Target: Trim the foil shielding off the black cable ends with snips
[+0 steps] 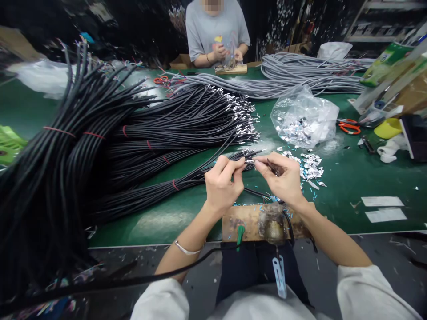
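My left hand (224, 182) is closed in a pinch around a black cable close to its end. Fingertips of my right hand (282, 175) pinch at the pale stripped end of that cable, just right of the left fingers. A small dark hand tool (273, 167) is tucked in my right hand; its kind I cannot make out. Behind my hands lies a bundle of black cables (156, 192) tied with a red band. Below them a wooden board (240, 218) at the table edge carries a stained metal block (276, 224), with blue wire scraps scattered around.
Large bundles of black cables (173, 118) fill the left side of the green table (340, 178). White scraps (310, 166) lie right of my hands, near a clear plastic bag (305, 118) and orange-handled scissors (349, 126). Grey cables (300, 73) stretch behind. Across sits a co-worker (216, 35).
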Action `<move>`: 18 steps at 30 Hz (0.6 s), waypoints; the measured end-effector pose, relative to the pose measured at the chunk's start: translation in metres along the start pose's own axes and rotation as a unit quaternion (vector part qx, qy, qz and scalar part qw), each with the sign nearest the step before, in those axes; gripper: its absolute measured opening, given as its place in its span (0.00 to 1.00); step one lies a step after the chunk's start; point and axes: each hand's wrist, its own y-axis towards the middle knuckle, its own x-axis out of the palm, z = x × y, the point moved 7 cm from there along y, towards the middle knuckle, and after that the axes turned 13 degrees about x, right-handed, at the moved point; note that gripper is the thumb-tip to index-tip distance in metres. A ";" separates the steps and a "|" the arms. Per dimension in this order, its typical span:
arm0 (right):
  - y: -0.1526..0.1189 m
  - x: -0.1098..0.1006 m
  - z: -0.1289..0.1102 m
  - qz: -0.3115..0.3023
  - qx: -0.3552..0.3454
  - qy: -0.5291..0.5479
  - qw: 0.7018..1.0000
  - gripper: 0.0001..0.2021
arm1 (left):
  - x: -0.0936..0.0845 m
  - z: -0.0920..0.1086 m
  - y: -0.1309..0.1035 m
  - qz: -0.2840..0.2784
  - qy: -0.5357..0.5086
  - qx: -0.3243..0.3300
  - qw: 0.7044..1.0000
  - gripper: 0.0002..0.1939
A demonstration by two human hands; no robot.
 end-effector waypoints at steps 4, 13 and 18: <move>-0.007 0.002 -0.005 0.017 -0.050 -0.031 0.998 0.06 | 0.004 -0.002 -0.001 -0.012 -0.005 -0.022 1.000 0.05; -0.008 0.002 -0.012 0.028 -0.131 -0.097 0.986 0.13 | 0.014 -0.010 0.000 -0.055 -0.084 -0.077 0.992 0.10; -0.008 0.002 -0.010 0.030 -0.140 -0.112 0.983 0.14 | 0.031 -0.026 -0.008 -0.109 -0.289 -0.201 0.930 0.16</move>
